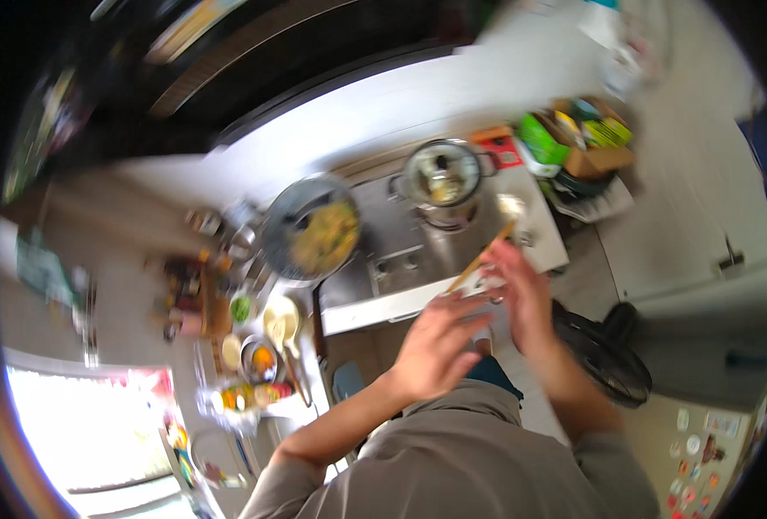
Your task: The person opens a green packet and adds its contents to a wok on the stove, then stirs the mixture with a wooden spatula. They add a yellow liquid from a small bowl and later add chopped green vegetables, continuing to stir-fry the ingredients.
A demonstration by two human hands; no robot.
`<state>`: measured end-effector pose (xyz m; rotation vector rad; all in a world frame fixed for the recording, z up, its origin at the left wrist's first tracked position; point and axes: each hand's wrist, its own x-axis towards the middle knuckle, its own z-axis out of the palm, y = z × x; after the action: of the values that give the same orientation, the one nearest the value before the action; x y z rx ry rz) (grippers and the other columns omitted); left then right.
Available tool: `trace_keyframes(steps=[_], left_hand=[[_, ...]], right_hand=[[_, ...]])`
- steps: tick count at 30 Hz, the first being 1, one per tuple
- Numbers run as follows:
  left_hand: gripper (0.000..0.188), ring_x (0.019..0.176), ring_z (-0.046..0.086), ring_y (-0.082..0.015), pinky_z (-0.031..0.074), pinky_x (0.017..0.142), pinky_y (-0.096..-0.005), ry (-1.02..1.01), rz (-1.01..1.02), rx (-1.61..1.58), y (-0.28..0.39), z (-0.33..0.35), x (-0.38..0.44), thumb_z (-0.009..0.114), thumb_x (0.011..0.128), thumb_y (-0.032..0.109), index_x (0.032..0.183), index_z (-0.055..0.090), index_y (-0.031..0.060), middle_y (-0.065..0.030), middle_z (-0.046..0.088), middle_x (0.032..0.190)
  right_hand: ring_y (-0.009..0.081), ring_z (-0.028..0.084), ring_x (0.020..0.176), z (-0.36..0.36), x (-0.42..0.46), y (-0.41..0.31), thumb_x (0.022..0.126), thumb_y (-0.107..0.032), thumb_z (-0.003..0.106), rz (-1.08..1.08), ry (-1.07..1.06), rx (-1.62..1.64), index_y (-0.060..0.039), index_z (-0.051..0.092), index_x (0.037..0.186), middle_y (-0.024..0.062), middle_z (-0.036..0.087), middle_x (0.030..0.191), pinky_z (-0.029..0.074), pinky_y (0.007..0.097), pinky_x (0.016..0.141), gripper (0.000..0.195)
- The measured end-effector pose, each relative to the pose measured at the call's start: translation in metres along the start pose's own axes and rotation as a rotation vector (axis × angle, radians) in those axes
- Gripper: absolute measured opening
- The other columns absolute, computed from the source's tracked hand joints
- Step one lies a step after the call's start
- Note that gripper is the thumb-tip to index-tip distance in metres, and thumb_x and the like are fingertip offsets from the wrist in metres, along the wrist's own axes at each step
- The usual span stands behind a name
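My right hand (519, 295) is raised in front of the stove, its fingertips on a thin wooden stick (464, 274), probably chopsticks. The stick slants from upper right to lower left, and blur hides the exact grip. Its lower end comes near the fingertips of my left hand (438, 350), which is spread and appears to hold nothing. Beyond my hands, a wok (278, 240) with a yellowish-green food (328, 237) sits on the left of the stainless steel gas stove (390, 224). On the right side stands a steel pot (451, 219) under a glass lid (456, 159).
The wok's dark handle (319, 321) juts toward me over the counter edge. Left of it are a bowl of chopped greens (240, 309), a bowl with orange food (263, 359), pale ladles (286, 327) and bottles. At right are a cardboard box (594, 161) and a black fan (607, 357).
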<state>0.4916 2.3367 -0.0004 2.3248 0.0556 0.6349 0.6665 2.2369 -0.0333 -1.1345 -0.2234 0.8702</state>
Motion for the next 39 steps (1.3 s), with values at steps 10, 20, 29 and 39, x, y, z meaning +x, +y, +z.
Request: trace_keyframes(steps=[10, 20, 29, 39], left_hand=[[0.028, 0.079, 0.072, -0.0244, 0.056, 0.078, -0.04, 0.271, -0.017, -0.197, 0.057, -0.187, -0.123, 0.064, 0.098, 0.035, 0.1, 0.074, 0.0083, -0.0055, 0.075, 0.091], [0.025, 0.057, 0.053, -0.0111, 0.036, 0.045, -0.0227, 0.388, -0.001, 0.207, 0.167, -0.254, -0.108, 0.074, 0.059, 0.024, 0.065, 0.052, 0.0133, 0.0035, 0.047, 0.062], [0.018, 0.081, 0.061, -0.0177, 0.049, 0.064, -0.0292, 0.003, -0.006, 0.174, 0.098, -0.179, -0.069, 0.063, 0.08, 0.023, 0.088, 0.06, 0.0078, -0.0029, 0.058, 0.086], [0.02, 0.099, 0.072, -0.0268, 0.057, 0.084, -0.0362, 0.239, -0.878, -0.518, 0.047, -0.115, -0.197, 0.066, 0.097, 0.01, 0.115, 0.072, 0.0062, -0.0095, 0.074, 0.106]], right_hand=[[0.0208, 0.07, 0.106, 0.101, -0.104, 0.082, 0.104, -0.015, 0.065, 0.392, -0.997, -0.185, 0.0034, 0.069, 0.127, 0.0172, 0.072, 0.124, 0.055, 0.0354, 0.094, 0.03], [0.0141, 0.072, 0.079, 0.123, 0.103, 0.117, 0.095, -0.013, 0.072, -0.274, -0.569, -1.224, -0.0043, 0.078, 0.106, 0.0085, 0.078, 0.089, 0.057, 0.03, 0.073, 0.016], [0.0328, 0.065, 0.118, 0.303, 0.254, 0.154, 0.093, -0.038, 0.073, -0.965, -0.651, -1.64, -0.0113, 0.066, 0.13, 0.0126, 0.067, 0.129, 0.052, 0.0445, 0.102, 0.046], [0.0382, 0.07, 0.113, 0.343, 0.301, 0.189, 0.088, -0.063, 0.068, -0.443, -0.812, -1.853, -0.0006, 0.077, 0.111, 0.024, 0.074, 0.116, 0.055, 0.0471, 0.097, 0.067]])
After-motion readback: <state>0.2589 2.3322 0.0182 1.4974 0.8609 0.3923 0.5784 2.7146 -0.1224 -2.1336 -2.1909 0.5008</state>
